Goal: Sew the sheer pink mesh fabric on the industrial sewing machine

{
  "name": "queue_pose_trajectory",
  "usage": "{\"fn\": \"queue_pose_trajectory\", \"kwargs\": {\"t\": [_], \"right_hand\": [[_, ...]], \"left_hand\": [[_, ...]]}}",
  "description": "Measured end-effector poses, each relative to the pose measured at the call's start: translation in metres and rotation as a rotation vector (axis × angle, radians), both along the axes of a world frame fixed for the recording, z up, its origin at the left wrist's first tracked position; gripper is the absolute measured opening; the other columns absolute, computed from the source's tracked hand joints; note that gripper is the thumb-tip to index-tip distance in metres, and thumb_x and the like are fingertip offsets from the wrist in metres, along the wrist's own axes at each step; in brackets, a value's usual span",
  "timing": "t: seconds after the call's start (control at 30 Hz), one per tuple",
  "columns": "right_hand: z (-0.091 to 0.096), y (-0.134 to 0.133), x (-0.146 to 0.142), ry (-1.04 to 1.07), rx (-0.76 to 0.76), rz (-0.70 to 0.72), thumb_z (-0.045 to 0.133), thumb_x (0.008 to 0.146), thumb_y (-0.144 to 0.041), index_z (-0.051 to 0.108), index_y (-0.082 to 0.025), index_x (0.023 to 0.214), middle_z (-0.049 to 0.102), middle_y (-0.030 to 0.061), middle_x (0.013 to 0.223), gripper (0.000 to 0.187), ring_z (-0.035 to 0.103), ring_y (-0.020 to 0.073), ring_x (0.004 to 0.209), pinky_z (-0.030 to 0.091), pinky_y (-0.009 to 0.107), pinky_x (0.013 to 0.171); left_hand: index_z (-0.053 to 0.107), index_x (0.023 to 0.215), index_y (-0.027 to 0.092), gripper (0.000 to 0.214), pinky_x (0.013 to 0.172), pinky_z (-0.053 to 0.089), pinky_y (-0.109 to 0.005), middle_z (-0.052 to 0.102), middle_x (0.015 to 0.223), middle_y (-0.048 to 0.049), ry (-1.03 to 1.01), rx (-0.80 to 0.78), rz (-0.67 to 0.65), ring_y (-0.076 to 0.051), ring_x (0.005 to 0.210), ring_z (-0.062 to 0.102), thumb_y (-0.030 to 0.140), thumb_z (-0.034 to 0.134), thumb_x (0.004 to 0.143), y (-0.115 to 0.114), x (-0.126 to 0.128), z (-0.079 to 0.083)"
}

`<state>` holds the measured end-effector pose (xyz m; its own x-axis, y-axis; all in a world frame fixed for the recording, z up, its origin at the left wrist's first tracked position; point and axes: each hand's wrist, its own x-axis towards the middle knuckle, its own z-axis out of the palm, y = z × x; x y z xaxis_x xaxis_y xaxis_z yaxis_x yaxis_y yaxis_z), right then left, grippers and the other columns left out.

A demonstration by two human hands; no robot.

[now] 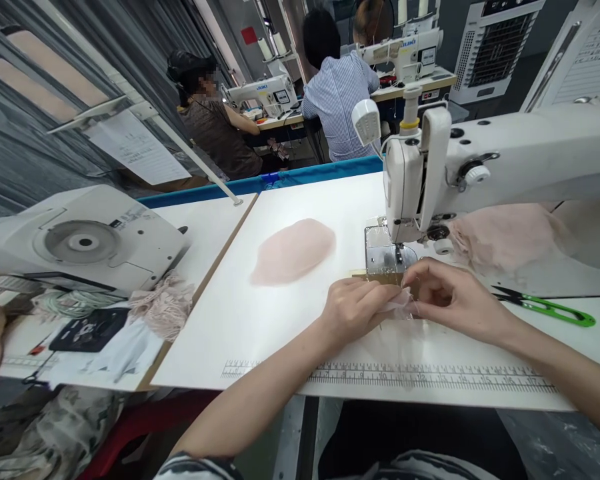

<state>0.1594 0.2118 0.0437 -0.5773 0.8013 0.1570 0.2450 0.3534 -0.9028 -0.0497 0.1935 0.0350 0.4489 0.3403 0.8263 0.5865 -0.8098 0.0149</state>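
My left hand (357, 308) and my right hand (450, 297) meet on the white table (260, 320) just in front of the sewing machine's needle plate (383, 257). Both pinch a small sheer pale piece of fabric (400, 303) between their fingertips. The white sewing machine head (420, 173) stands right behind the hands. A pale pink oval fabric piece (293, 252) lies flat on the table to the left of my hands. A heap of pink fabric (505, 237) sits under the machine arm to the right.
Green-handled thread snips (550, 307) lie right of my right hand. A printed ruler (405, 377) runs along the table's front edge. At left sit another machine (85, 240), cord and fabric scraps (163, 310). Two people work at sewing machines behind.
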Motion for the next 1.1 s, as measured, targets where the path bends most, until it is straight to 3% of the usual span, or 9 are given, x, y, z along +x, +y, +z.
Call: {"fn": "queue_pose_trajectory", "kwargs": {"t": [0.23, 0.37, 0.47, 0.53, 0.63, 0.77, 0.83, 1.0, 1.1], "right_hand": [[0.001, 0.001, -0.001, 0.210, -0.374, -0.029, 0.067, 0.087, -0.050, 0.057, -0.021, 0.099, 0.063, -0.0036, 0.063, 0.033, 0.054, 0.0114, 0.038, 0.045, 0.024, 0.037], [0.000, -0.003, -0.005, 0.087, -0.298, -0.029, 0.079, 0.076, -0.046, 0.056, -0.023, 0.109, 0.062, -0.0056, 0.067, 0.046, 0.055, 0.0107, 0.046, 0.045, 0.023, 0.041], [-0.004, -0.003, -0.008, 0.063, -0.189, -0.110, 0.074, 0.080, -0.042, 0.058, -0.023, 0.109, 0.065, -0.0028, 0.073, 0.039, 0.053, 0.0094, 0.045, 0.045, 0.023, 0.041], [-0.005, 0.001, -0.006, 0.108, -0.220, -0.161, 0.071, 0.081, -0.044, 0.060, -0.021, 0.103, 0.069, 0.0012, 0.080, 0.034, 0.052, 0.0086, 0.041, 0.044, 0.024, 0.038], [-0.001, 0.005, -0.001, 0.128, -0.323, -0.181, 0.076, 0.076, -0.047, 0.062, -0.020, 0.095, 0.068, 0.0004, 0.069, 0.036, 0.052, 0.0099, 0.037, 0.042, 0.024, 0.034], [0.007, 0.004, 0.000, 0.176, -0.413, -0.131, 0.077, 0.075, -0.050, 0.063, -0.020, 0.097, 0.071, 0.0033, 0.070, 0.040, 0.068, 0.0175, 0.056, 0.057, 0.028, 0.050], [0.006, 0.001, -0.002, 0.178, -0.332, -0.144, 0.077, 0.076, -0.049, 0.065, -0.019, 0.092, 0.072, 0.0043, 0.072, 0.036, 0.070, 0.0186, 0.064, 0.059, 0.029, 0.057], [-0.004, -0.003, -0.004, 0.135, -0.016, -0.191, 0.071, 0.084, -0.040, 0.070, -0.021, 0.088, 0.070, 0.0031, 0.074, 0.019, 0.066, 0.0153, 0.062, 0.055, 0.025, 0.051], [-0.005, -0.004, -0.003, 0.144, 0.156, -0.163, 0.067, 0.089, -0.032, 0.071, -0.022, 0.091, 0.072, 0.0036, 0.083, 0.011, 0.067, 0.0145, 0.067, 0.057, 0.025, 0.055]], "left_hand": [[0.060, 0.090, 0.015, 0.012, 0.049, 0.043, -0.017, 0.071, 0.068, 0.0030, -0.029, -0.087, 0.019, -0.006, 0.050, 0.059, 0.024, 0.064, 0.096, 0.000, -0.001, -0.001], [0.060, 0.086, 0.016, 0.013, 0.049, 0.044, -0.016, 0.069, 0.066, 0.0036, -0.106, -0.170, 0.064, -0.006, 0.052, 0.060, 0.024, 0.068, 0.093, -0.001, 0.002, -0.007], [0.060, 0.083, 0.016, 0.017, 0.047, 0.041, -0.014, 0.067, 0.063, 0.0039, -0.156, -0.237, 0.079, -0.005, 0.050, 0.056, 0.027, 0.067, 0.094, -0.002, 0.005, -0.009], [0.059, 0.082, 0.015, 0.019, 0.046, 0.040, -0.014, 0.066, 0.063, 0.0032, -0.160, -0.257, 0.067, -0.005, 0.049, 0.055, 0.027, 0.066, 0.094, -0.002, 0.006, -0.009], [0.059, 0.082, 0.015, 0.018, 0.046, 0.039, -0.014, 0.065, 0.062, 0.0036, -0.143, -0.256, 0.047, -0.005, 0.049, 0.054, 0.026, 0.066, 0.094, -0.002, 0.006, -0.009], [0.058, 0.083, 0.015, 0.016, 0.047, 0.038, -0.015, 0.064, 0.060, 0.0050, -0.101, -0.203, 0.053, -0.005, 0.048, 0.051, 0.024, 0.065, 0.095, -0.002, 0.004, -0.010], [0.057, 0.083, 0.016, 0.016, 0.047, 0.038, -0.016, 0.064, 0.062, 0.0052, -0.085, -0.170, 0.045, -0.005, 0.048, 0.051, 0.024, 0.063, 0.095, -0.001, 0.005, -0.011], [0.055, 0.084, 0.016, 0.019, 0.044, 0.031, -0.018, 0.055, 0.055, 0.0085, -0.008, -0.005, 0.040, -0.004, 0.043, 0.043, 0.026, 0.058, 0.100, 0.001, 0.003, -0.009], [0.053, 0.085, 0.017, 0.020, 0.043, 0.028, -0.020, 0.049, 0.052, 0.0102, 0.040, 0.073, 0.061, -0.005, 0.041, 0.035, 0.026, 0.052, 0.103, 0.002, 0.000, -0.008]]}}
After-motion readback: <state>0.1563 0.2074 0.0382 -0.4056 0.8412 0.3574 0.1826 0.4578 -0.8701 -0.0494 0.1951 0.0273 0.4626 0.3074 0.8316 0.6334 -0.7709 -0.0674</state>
